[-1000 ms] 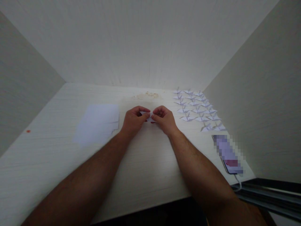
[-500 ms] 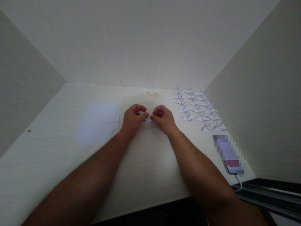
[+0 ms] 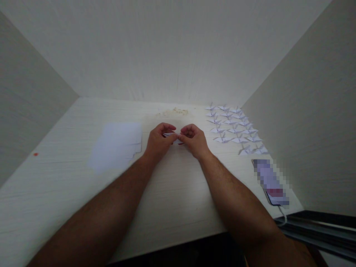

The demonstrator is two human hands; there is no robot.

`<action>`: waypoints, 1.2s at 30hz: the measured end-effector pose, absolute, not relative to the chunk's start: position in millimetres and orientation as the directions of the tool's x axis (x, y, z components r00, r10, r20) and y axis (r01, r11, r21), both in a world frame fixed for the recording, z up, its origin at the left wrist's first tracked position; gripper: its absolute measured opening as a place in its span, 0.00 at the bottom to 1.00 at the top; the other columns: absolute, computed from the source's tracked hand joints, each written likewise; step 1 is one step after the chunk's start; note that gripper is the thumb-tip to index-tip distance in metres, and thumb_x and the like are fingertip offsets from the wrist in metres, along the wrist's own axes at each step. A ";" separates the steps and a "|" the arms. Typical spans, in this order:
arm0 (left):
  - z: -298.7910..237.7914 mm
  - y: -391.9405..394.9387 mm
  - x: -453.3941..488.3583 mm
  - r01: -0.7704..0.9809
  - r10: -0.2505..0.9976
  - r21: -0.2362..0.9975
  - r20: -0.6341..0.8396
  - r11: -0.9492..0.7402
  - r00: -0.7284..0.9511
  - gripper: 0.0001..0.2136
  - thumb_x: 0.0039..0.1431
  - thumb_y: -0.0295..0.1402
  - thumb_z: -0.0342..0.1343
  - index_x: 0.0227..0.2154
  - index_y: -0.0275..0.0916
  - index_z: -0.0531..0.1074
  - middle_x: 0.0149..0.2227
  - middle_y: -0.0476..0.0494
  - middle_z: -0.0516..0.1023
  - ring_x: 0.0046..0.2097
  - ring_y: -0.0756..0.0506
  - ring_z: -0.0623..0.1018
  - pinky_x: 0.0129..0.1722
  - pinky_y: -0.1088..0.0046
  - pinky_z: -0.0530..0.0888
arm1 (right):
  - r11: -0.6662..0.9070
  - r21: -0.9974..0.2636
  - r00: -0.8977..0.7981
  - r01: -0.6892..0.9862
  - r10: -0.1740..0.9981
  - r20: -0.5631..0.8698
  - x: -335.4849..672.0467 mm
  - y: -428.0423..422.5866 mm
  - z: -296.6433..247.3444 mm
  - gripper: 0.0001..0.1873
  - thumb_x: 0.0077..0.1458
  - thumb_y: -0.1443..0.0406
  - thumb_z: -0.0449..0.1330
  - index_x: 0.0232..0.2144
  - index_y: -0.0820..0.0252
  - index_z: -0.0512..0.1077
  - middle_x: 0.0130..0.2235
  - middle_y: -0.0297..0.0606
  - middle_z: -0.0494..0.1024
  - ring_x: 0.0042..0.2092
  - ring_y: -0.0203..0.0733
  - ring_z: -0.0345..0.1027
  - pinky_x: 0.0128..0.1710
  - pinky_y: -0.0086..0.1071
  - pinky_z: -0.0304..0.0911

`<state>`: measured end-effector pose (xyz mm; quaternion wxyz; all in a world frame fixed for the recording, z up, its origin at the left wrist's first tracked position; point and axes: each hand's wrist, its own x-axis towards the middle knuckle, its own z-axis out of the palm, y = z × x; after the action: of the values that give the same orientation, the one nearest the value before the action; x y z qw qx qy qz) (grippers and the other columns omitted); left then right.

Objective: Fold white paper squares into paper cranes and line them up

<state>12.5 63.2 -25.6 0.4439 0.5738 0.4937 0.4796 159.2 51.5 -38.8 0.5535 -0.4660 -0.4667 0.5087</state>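
A small folded piece of white paper (image 3: 178, 140) is held between my two hands above the middle of the table. My left hand (image 3: 161, 139) pinches its left side, the thumb lying across the front and the index finger curled above. On the other side, my right hand (image 3: 194, 138) grips the paper between thumb and curled fingers. The two thumb tips nearly meet at its centre. Much of the paper is hidden behind the thumbs, so its exact folded shape cannot be made out.
White paper sheets (image 3: 118, 142) lie stacked at the left. Several folded paper cranes (image 3: 235, 129) stand in rows at the right. Nearer me, a phone (image 3: 269, 181) with a white cable (image 3: 283, 217) rests by the right wall. Panels enclose the table (image 3: 172, 207).
My left hand has shifted slightly to the right, its thumb now closer to my right thumb. More of the paper's left point shows. The cranes and sheets stay put.
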 end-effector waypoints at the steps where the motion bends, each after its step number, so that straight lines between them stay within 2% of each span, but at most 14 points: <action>1: -26.0 63.6 12.2 0.142 0.993 0.983 0.113 -0.119 0.046 0.11 0.46 0.31 0.63 0.35 0.39 0.74 0.28 0.52 0.76 0.26 0.51 0.73 0.29 0.73 0.72 | 0.046 -0.991 0.045 -0.129 0.998 0.041 159.2 51.4 -38.6 0.17 0.40 0.61 0.69 0.31 0.56 0.67 0.27 0.26 0.73 0.28 0.31 0.67 0.29 0.30 0.72; 11: -29.6 65.1 11.5 0.105 0.994 0.988 0.108 -0.111 0.032 0.12 0.45 0.31 0.64 0.36 0.39 0.74 0.28 0.51 0.77 0.26 0.51 0.74 0.29 0.73 0.72 | 0.043 -0.994 0.057 -0.097 0.998 0.038 159.9 50.7 -36.2 0.14 0.40 0.64 0.66 0.30 0.56 0.67 0.24 0.24 0.71 0.26 0.31 0.67 0.29 0.31 0.72; 17: -33.1 68.0 11.3 -0.014 0.997 0.997 0.076 -0.076 0.012 0.14 0.41 0.29 0.65 0.34 0.39 0.72 0.25 0.53 0.74 0.25 0.51 0.73 0.28 0.74 0.70 | 0.057 -0.993 0.041 -0.105 0.998 0.052 159.9 52.4 -38.0 0.15 0.40 0.64 0.67 0.31 0.56 0.67 0.23 0.23 0.71 0.25 0.31 0.67 0.30 0.31 0.72; 23: -30.9 65.7 12.2 -0.006 0.984 0.994 0.111 -0.112 0.139 0.12 0.44 0.30 0.63 0.34 0.38 0.73 0.25 0.53 0.73 0.26 0.52 0.72 0.29 0.75 0.68 | 0.081 -0.980 0.153 -0.180 0.987 0.054 163.1 54.1 -41.6 0.18 0.39 0.63 0.69 0.33 0.56 0.68 0.25 0.24 0.73 0.25 0.31 0.66 0.27 0.28 0.66; 28: -24.4 60.1 13.3 0.053 0.967 0.991 0.109 -0.124 0.230 0.13 0.45 0.30 0.63 0.36 0.37 0.76 0.25 0.53 0.72 0.26 0.52 0.70 0.27 0.76 0.65 | 0.082 -0.987 0.167 -0.137 0.984 0.059 164.9 53.5 -39.0 0.20 0.39 0.61 0.70 0.36 0.56 0.70 0.28 0.27 0.75 0.26 0.31 0.65 0.28 0.28 0.64; 33: -28.8 64.1 13.2 -0.001 0.988 0.996 0.091 -0.092 0.128 0.14 0.44 0.32 0.64 0.37 0.37 0.76 0.27 0.51 0.74 0.27 0.52 0.71 0.27 0.76 0.67 | 0.086 -0.970 0.156 -0.229 0.986 0.051 162.5 53.5 -36.6 0.21 0.41 0.59 0.69 0.38 0.55 0.69 0.31 0.28 0.74 0.29 0.33 0.68 0.29 0.30 0.68; 36: -33.3 67.6 13.6 -0.044 0.996 0.996 0.077 -0.075 0.044 0.16 0.44 0.32 0.64 0.39 0.38 0.76 0.29 0.50 0.76 0.26 0.52 0.72 0.26 0.77 0.69 | 0.087 -0.982 0.168 -0.165 0.984 0.059 160.3 53.1 -37.6 0.19 0.40 0.60 0.69 0.35 0.55 0.68 0.30 0.27 0.74 0.27 0.32 0.68 0.27 0.30 0.68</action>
<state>13.6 67.6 -33.3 0.5023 0.5192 0.4583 0.5178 160.3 53.1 -37.6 0.5982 -0.4753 -0.4310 0.4801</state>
